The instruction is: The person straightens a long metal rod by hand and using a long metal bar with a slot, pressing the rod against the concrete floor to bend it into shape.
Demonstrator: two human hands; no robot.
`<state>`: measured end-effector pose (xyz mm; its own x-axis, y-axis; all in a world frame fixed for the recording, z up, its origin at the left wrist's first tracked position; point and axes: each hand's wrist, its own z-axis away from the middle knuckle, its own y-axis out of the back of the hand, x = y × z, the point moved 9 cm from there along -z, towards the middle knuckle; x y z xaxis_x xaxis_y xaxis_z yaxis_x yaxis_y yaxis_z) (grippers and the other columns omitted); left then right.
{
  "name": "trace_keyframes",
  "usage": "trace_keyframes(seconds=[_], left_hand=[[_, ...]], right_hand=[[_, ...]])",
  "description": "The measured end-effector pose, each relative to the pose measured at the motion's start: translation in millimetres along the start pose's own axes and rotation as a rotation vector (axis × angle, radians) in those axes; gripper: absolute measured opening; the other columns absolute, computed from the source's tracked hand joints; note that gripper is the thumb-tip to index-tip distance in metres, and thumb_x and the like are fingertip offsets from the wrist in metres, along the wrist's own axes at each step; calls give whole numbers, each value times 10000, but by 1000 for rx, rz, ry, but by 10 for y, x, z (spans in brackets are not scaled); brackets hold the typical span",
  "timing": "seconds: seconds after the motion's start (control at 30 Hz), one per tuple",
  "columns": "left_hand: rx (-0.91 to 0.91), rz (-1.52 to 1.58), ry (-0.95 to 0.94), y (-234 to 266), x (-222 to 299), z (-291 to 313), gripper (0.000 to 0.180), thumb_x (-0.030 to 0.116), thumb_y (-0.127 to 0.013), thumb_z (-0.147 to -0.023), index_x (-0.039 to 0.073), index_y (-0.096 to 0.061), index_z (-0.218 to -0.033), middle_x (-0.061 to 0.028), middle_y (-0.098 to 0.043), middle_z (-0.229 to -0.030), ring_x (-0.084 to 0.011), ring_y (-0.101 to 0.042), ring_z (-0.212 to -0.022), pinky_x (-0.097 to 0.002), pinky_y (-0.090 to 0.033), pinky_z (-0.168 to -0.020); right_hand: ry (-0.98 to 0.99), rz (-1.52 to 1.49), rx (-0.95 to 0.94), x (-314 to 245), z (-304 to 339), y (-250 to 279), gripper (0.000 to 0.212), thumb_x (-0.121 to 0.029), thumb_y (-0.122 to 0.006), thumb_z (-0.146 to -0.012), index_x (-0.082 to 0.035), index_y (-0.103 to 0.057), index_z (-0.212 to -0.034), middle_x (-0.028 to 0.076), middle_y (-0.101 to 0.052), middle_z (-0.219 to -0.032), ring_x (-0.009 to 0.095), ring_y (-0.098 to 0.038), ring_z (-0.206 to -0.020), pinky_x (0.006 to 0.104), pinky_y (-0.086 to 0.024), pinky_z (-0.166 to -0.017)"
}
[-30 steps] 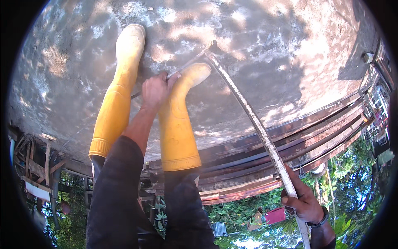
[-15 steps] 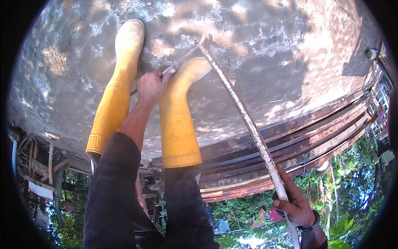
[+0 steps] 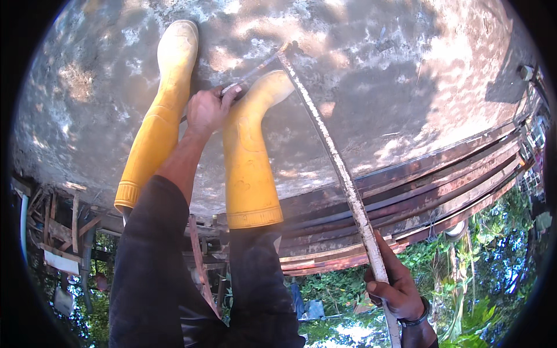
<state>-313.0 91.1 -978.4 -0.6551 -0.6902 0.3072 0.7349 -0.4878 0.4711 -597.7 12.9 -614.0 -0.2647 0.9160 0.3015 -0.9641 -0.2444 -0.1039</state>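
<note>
My left hand point(image 3: 204, 110) grips the handle of a flat metal trowel point(image 3: 258, 65). Its blade lies on the wet grey concrete point(image 3: 406, 87) between my two yellow rubber boots point(image 3: 249, 168). My right hand point(image 3: 399, 293) is closed around the near end of a long, pale, mortar-crusted stick point(image 3: 333, 156). The stick runs diagonally across the concrete, and its far tip lies by the toe of the right boot, close to the trowel blade. My dark sleeve and dark trousers fill the lower middle.
The concrete slab ends in rusty formwork boards point(image 3: 441, 191) along its near edge. Below it are green plants point(image 3: 481, 290) on the right and wooden scaffolding point(image 3: 58, 232) on the left. Patchy sunlight falls across the slab.
The stick and my right hand have shifted slightly to the left. My left hand with the trowel has edged a little forward between the boots.
</note>
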Motion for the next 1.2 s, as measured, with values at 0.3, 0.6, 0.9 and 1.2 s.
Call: trace_keyframes(seconds=[0.3,0.6,0.9,1.2], left_hand=[[-43,-8,24,-145,-161,59,588,557,-506,-915,-12,-623,-819,-242,-602,-672,-424,-609,-688,-482,-456,-635],[-5,94,2,-167,-289,-95,604,576,-493,-918,-6,-653,-909,-230,-610,-706,-394,-604,-711,-454,-455,-682],[-147,275,80,-347,-419,-96,627,571,-521,-898,-22,-650,-1052,-273,-659,-906,-421,-634,-892,-457,-482,-797],[-254,267,136,-744,-737,-303,760,599,-569,-871,-53,-538,-1261,-265,-598,-1207,-332,-569,-1139,-390,-422,-958]], right_hand=[[-51,105,30,113,-37,-27,786,-18,-594,-858,-11,-157,-1510,144,-531,-1261,102,-496,-980,227,-402,-836],[40,224,114,-12,-247,-132,696,-106,-595,-901,11,-234,-1485,217,-498,-1361,194,-472,-1224,309,-365,-1012],[24,226,130,5,-344,-177,669,-103,-572,-915,1,-239,-1486,211,-501,-1361,186,-461,-1237,307,-364,-1012],[70,228,177,198,-480,-325,645,-154,-569,-928,14,-264,-1471,255,-514,-1335,249,-484,-1253,335,-360,-1029]])
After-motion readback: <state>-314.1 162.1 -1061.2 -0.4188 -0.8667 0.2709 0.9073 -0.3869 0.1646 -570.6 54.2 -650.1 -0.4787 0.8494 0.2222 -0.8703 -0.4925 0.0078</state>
